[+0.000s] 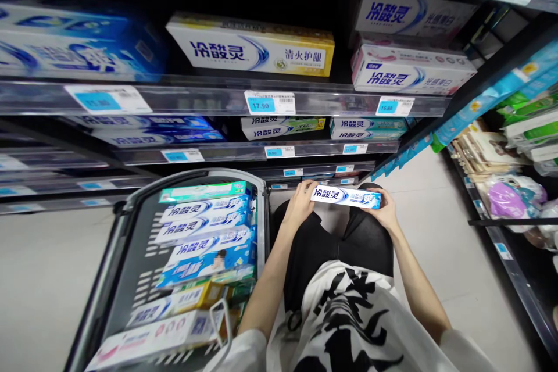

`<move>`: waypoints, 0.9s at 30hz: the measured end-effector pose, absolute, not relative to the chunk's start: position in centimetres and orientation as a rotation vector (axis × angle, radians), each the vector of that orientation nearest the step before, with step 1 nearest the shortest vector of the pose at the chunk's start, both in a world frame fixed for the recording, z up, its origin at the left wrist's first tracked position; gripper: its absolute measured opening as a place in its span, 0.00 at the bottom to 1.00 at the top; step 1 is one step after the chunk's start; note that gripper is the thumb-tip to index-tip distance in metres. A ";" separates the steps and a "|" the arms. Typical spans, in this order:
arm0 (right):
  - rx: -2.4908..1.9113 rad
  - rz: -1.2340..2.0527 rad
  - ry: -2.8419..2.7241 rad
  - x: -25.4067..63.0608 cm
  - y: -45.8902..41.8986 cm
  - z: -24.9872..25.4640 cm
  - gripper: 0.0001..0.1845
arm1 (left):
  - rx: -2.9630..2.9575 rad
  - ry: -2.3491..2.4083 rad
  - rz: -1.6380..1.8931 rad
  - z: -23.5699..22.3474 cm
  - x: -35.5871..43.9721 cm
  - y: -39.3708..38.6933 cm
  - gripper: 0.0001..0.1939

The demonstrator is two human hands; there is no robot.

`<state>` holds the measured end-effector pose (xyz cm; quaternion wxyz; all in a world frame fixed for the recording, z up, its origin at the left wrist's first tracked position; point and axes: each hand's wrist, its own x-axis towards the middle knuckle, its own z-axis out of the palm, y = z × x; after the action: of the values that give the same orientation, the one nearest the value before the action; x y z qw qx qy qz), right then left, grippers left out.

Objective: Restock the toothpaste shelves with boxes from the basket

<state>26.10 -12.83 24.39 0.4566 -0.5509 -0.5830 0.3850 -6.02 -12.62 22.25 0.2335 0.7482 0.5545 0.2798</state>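
Between my two hands, above my knees, I hold a white and blue toothpaste box (pixel 346 196) level, its printed long side facing up at me. My left hand (pixel 300 203) is closed on the box's left end. Around the right end my right hand (pixel 386 211) is closed too. To my left stands a grey shopping basket (pixel 143 203) with several toothpaste boxes lying in it: blue and white ones (pixel 192 250), a yellow and white one (pixel 174 304) and a white and pink one (pixel 152 338).
Ahead is a dark shelf unit with price tags along its shelf edge (pixel 209 99). On it lie a yellow-ended toothpaste box (pixel 253 49), pink and white boxes (pixel 410 67) and blue boxes (pixel 78 40). A second shelf (pixel 518 279) with packaged goods runs along the right. Pale floor (pixel 429 215) lies between.
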 end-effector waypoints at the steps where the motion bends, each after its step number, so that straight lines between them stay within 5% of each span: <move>1: -1.348 0.960 -1.444 26.0 -13.0 24.6 0.37 | 2.039 1.529 0.782 22.3 -5.9 -12.6 0.33; 10: -1.234 0.738 -1.366 17.2 -17.6 28.3 0.29 | 2.106 1.370 0.878 22.8 -4.7 -12.9 0.27; 15: -1.025 0.875 -1.682 13.0 -17.2 29.3 0.38 | 1.601 1.124 1.143 22.9 -4.3 -13.2 0.22; 21: -1.258 0.695 -1.868 14.8 -16.2 25.4 0.46 | 1.209 0.789 1.134 23.6 -3.3 -13.4 0.36; 27: -1.185 0.763 -1.972 19.2 -17.2 25.8 0.32 | 1.174 0.626 1.123 24.8 -3.5 -14.1 0.44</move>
<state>19.25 -17.21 25.79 0.3514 -0.4577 -0.7617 0.2947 -3.54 -14.12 24.82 0.6445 0.5155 0.2748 0.4934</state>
